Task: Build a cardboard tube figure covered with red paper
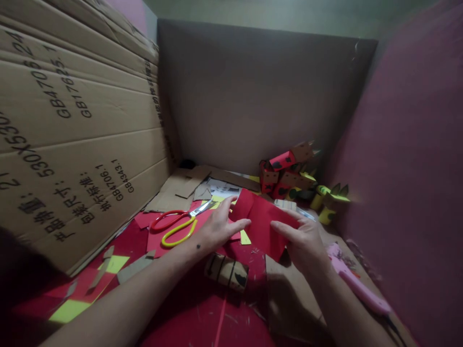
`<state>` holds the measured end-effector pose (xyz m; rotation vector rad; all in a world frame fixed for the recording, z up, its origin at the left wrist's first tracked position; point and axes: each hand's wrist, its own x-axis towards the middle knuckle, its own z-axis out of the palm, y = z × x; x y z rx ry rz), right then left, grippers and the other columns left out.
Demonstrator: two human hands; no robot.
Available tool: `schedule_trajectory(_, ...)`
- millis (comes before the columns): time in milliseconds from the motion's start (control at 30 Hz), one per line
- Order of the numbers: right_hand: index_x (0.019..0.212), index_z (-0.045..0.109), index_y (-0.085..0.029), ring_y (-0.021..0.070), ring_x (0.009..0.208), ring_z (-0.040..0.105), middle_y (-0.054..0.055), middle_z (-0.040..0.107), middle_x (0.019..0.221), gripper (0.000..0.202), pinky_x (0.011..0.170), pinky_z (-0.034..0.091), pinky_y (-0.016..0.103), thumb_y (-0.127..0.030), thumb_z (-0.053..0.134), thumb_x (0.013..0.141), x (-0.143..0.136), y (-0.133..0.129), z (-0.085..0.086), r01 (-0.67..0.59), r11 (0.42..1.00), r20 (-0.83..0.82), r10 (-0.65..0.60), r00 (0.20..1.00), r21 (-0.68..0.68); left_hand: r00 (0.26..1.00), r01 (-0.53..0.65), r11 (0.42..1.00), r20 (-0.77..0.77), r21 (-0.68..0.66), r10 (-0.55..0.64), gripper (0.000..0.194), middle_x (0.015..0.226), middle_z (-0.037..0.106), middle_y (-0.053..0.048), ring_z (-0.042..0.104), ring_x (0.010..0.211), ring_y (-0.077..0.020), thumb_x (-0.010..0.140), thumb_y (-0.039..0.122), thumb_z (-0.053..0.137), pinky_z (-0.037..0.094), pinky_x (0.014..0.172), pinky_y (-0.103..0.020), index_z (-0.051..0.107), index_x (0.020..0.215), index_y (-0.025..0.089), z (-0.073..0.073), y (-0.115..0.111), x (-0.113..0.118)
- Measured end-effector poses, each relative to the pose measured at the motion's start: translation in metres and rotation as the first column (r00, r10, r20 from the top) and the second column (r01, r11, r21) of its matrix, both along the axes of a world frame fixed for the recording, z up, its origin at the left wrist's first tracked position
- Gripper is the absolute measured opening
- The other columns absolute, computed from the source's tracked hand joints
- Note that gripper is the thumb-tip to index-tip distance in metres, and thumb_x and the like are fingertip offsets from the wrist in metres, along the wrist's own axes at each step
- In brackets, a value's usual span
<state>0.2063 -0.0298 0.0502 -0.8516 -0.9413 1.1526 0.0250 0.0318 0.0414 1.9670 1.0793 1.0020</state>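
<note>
A piece of red paper (258, 219), bent at its upper left, is held up above the middle of the red work surface. My right hand (304, 236) grips its right side, thumb in front and the other fingers partly hidden behind. At the left edge of the paper, my left hand (222, 221) has its thumb and fingers apart, with the thumb tip close to or touching the sheet. Below the hands lies a cardboard roll (226, 272) with black stripes and a dark patch. Scissors (190, 215) with one red and one yellow handle rest left of my left hand.
Red and yellow decorated cardboard figures (289, 173) stand at the back right. A pink glue gun (358, 286) lies at the right. Flat cardboard (292, 296) is near my right forearm. Paper scraps (114, 263) are at the left, beside a tall printed cardboard wall (79, 125).
</note>
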Motion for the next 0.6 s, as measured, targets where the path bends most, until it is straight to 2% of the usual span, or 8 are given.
schedule_trajectory(133,0.089,0.074,-0.019,0.0199,0.063,0.071,0.004,0.076,0.076,0.034,0.063,0.059,0.031,-0.021,0.082,0.056,0.002,-0.001,0.003,-0.019,1.0,-0.012,0.019,1.0,-0.003,1.0,0.009,0.999,-0.004,-0.032,-0.009,0.065,0.113,0.062,-0.015,0.06,0.103,-0.0279,0.08,0.042,0.059,0.048,0.086,-0.039,0.04,0.135,0.012,-0.001,-0.001,0.003)
schedule_trajectory(233,0.089,0.074,-0.019,0.0203,0.064,0.07,0.004,0.075,0.077,0.031,0.062,0.058,0.032,-0.019,0.079,0.059,0.002,-0.004,0.004,-0.069,0.998,-0.011,0.069,0.998,0.011,0.999,0.018,0.998,0.046,-0.06,-0.016,0.063,0.117,0.061,-0.017,0.057,0.109,-0.0292,0.08,0.038,0.06,0.045,0.092,-0.04,0.043,0.135,0.012,0.001,-0.006,0.004)
schedule_trajectory(333,0.092,0.073,-0.019,0.0225,0.065,0.069,0.005,0.075,0.08,0.031,0.063,0.057,0.036,-0.021,0.076,0.061,0.0,-0.008,0.004,-0.148,0.989,-0.029,0.148,0.988,0.005,0.98,0.14,0.985,0.154,-0.099,-0.124,0.045,0.116,0.065,-0.012,0.058,0.11,-0.0279,0.081,0.032,0.058,0.043,0.095,-0.039,0.055,0.123,0.017,0.004,-0.012,0.006)
schedule_trajectory(400,0.089,0.073,-0.019,0.0229,0.065,0.069,0.005,0.075,0.077,0.029,0.065,0.057,0.037,-0.02,0.075,0.06,-0.001,-0.009,0.005,-0.181,0.983,-0.063,0.18,0.982,-0.013,0.954,0.22,0.964,0.239,-0.148,-0.181,0.032,0.106,0.069,-0.01,0.063,0.098,-0.0263,0.08,0.029,0.057,0.047,0.089,-0.038,0.063,0.109,0.018,0.004,-0.015,0.007)
schedule_trajectory(467,0.083,0.073,-0.019,0.0221,0.063,0.068,0.003,0.073,0.071,0.025,0.066,0.056,0.036,-0.018,0.075,0.058,0.001,-0.009,0.005,-0.172,0.985,-0.102,0.169,0.98,-0.023,0.926,0.259,0.928,0.343,-0.268,-0.159,0.025,0.092,0.071,-0.009,0.067,0.082,-0.0247,0.078,0.028,0.058,0.052,0.077,-0.038,0.065,0.099,0.016,0.003,-0.015,0.007)
schedule_trajectory(533,0.075,0.073,-0.02,0.0191,0.059,0.067,0.0,0.071,0.065,0.018,0.066,0.056,0.033,-0.017,0.076,0.057,0.006,-0.006,0.005,-0.096,0.995,-0.152,0.089,0.984,-0.036,0.876,0.299,0.873,0.473,-0.384,-0.092,0.02,0.078,0.071,-0.008,0.067,0.067,-0.0225,0.075,0.027,0.061,0.053,0.067,-0.037,0.066,0.091,0.015,0.002,-0.011,0.006)
schedule_trajectory(600,0.067,0.07,-0.023,0.0167,0.061,0.066,-0.002,0.071,0.064,0.011,0.067,0.056,0.03,-0.019,0.076,0.058,0.012,-0.001,0.004,0.007,0.999,-0.242,-0.016,0.97,-0.038,0.816,0.283,0.868,0.578,-0.408,0.006,0.014,0.067,0.068,-0.006,0.065,0.058,-0.0203,0.071,0.024,0.063,0.052,0.06,-0.035,0.066,0.081,0.014,0.002,-0.006,0.003)
